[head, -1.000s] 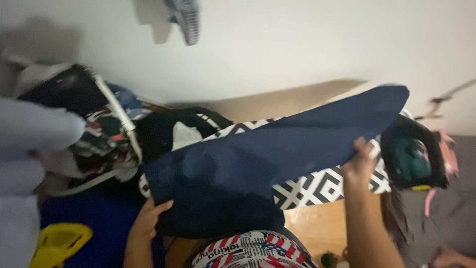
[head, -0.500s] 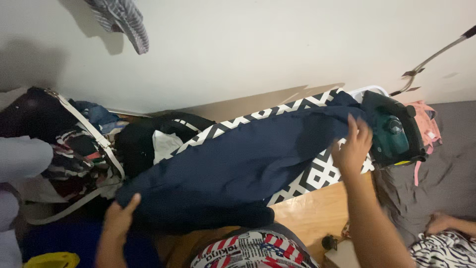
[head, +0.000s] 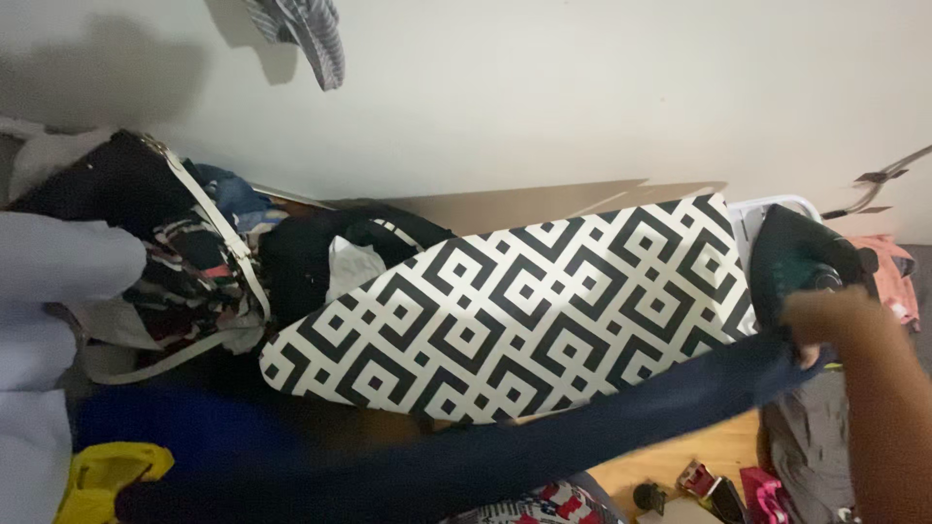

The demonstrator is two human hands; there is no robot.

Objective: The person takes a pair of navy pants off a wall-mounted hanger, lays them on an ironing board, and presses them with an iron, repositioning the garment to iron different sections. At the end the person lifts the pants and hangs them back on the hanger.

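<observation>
A long navy garment (head: 544, 446) stretches, blurred, along the near edge of an ironing board (head: 524, 311) with a black-and-white geometric cover. The cover lies bare. My right hand (head: 825, 325), also blurred, grips the garment's right end just in front of a dark green iron (head: 791, 252) that stands on the board's right end. The garment's left end sinks into a dark blur at the lower left. My left hand does not show there.
A heap of clothes and a black bag (head: 301, 257) with a pale strap (head: 218, 228) crowd the left. A yellow item (head: 102, 475) lies lower left. Striped cloth (head: 311, 34) hangs on the wall. Small objects (head: 714, 480) sit on the wooden floor; pink cloth (head: 888, 272) lies right.
The navy garment has slid off the board top toward me, uncovering the patterned cover. My right hand dropped lower with it. My left hand has gone out of sight.
</observation>
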